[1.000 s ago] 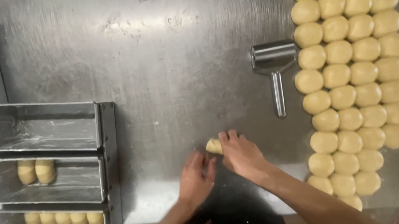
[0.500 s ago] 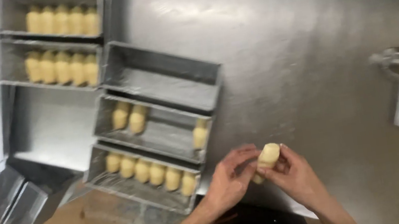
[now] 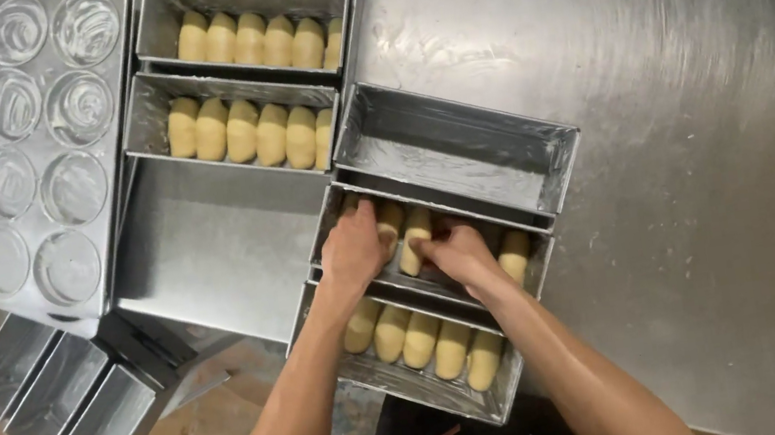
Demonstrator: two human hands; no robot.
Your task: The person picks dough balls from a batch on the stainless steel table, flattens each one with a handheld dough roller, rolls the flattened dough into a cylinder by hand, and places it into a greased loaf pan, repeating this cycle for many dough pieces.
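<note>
Both hands down in the middle loaf tin (image 3: 543,261). Left hand (image 3: 351,248) lies flat, steadying placed rolls; right hand (image 3: 453,254) pinches a dough roll (image 3: 414,240), tucking it alongside so the row packs tight.

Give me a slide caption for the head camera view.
Both hands, left hand and right hand, set dough rolls into the middle loaf tin.
</note>
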